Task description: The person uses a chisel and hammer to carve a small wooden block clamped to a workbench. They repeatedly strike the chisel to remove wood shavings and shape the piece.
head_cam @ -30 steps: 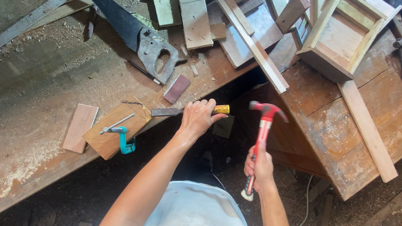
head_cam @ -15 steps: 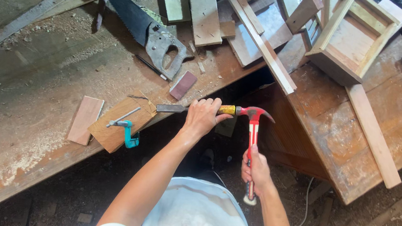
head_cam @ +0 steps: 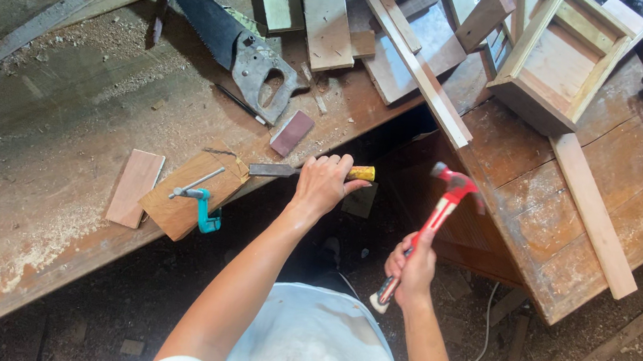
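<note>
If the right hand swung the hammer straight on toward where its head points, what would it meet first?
Probably the yellow butt of the chisel held by the left hand; the hammer in the right hand faces it, though depth is unclear.

**Nothing packaged or labelled here**

I see no packages, labels, signs or screens anywhere in my view. Nothing on my bench or on the ground below it carries a sticker, a printed wrapper or a display.

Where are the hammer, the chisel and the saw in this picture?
hammer (head_cam: 439,210): head view, on the red handle below the head.
chisel (head_cam: 273,170): head view, on the metal blade left of the left hand.
saw (head_cam: 257,72): head view, on the grey handle.
</note>
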